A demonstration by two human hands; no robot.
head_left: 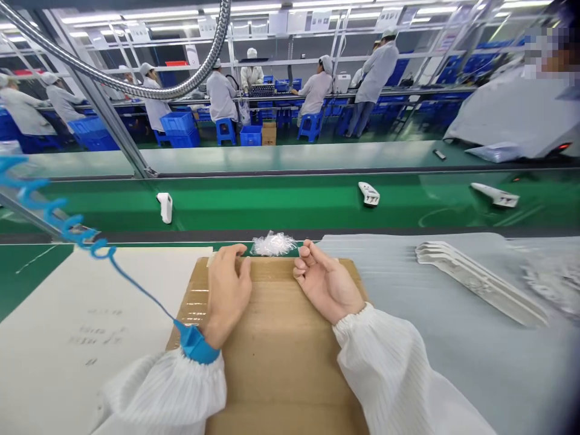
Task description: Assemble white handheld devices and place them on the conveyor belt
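Note:
A brown cardboard sheet [290, 350] lies in front of me, with clear tape along its left side. Over its upper left part is my left hand [229, 287], thumb and fingers apart and nothing visible between them. A blue wrist strap [198, 344] circles that wrist, joined to a coiled blue cord [72, 226]. My right hand [328, 281] is above the upper right part, palm turned inward, fingers curled toward the thumb; whatever they pinch, if anything, is hidden. Just beyond, between both hands, sits a crumpled heap of clear plastic [274, 243].
White handheld devices [166, 207] rest on the green conveyor [263, 202]. Stacked white plastic parts [480, 281] lie on grey foam sheeting [408, 350] at right. A marked white board [90, 302] is at left. A metal hose [181, 90] hangs overhead; a co-worker's sleeve [493, 115] is at far right.

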